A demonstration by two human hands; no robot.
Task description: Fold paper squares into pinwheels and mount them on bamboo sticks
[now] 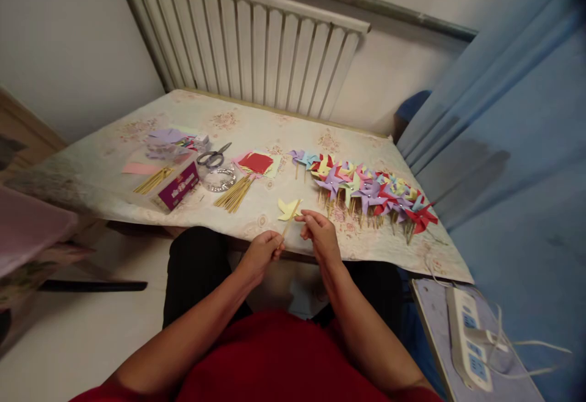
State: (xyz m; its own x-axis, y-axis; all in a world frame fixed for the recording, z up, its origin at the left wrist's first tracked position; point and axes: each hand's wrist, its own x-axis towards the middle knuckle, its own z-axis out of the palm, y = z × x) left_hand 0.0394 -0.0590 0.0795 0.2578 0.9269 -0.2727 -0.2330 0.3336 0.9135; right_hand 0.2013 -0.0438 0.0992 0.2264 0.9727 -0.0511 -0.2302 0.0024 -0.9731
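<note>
Head view, item in hand: left hand [260,254] pinched shut on a thin wooden stick [287,226], right hand [318,231] with fingertips closed at its upper part, just beside the yellow paper pinwheel [288,208] at the tip. Step judged: fixing pinwheel to stick; next calls for steady pressing. Beyond the right fingers: row of finished pinwheels [366,191]; beyond the left: spare sticks [234,194], scissors [213,157].

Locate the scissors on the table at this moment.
In the head view, the scissors lie on the table's left half, just above a clear round container, between the purple box and the red paper squares.
</note>
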